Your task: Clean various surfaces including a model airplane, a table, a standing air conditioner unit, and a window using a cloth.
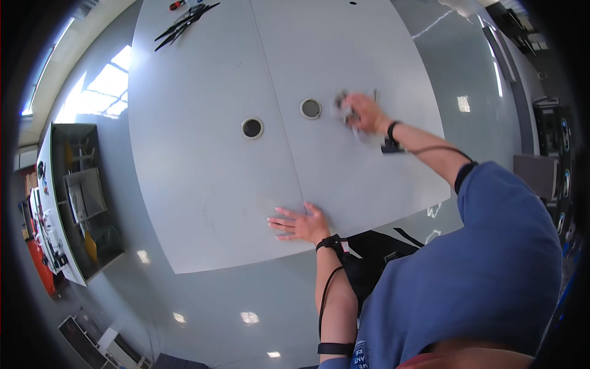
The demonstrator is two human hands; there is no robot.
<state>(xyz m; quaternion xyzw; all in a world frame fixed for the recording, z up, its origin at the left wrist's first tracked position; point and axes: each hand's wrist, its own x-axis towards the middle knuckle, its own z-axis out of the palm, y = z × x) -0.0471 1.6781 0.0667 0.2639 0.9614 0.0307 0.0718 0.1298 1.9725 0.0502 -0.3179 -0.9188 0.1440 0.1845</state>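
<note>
My left hand (pixel 298 225) lies flat on the white tabletop (pixel 203 178) by its near edge, fingers spread and holding nothing. Farther out on the right half of the table, my right hand (pixel 366 114) is closed around a crumpled grey-white thing (pixel 342 104). Motion smears it, so its kind is unclear; it looks soft like a cloth and is down at the table surface. Just left of it, a round cable hole (pixel 311 109) with a pale rim is set in the tabletop. Under my right wrist there is a small black object (pixel 391 147), partly covered.
Another round hole (pixel 252 128) lies left of the table's seam (pixel 270 74). Black long-handled tools (pixel 184 26) and a red-and-black item (pixel 177 5) lie at the far left. A black bag or chair (pixel 375 255) is against the near edge. An open-sided cabinet (pixel 86 197) stands left.
</note>
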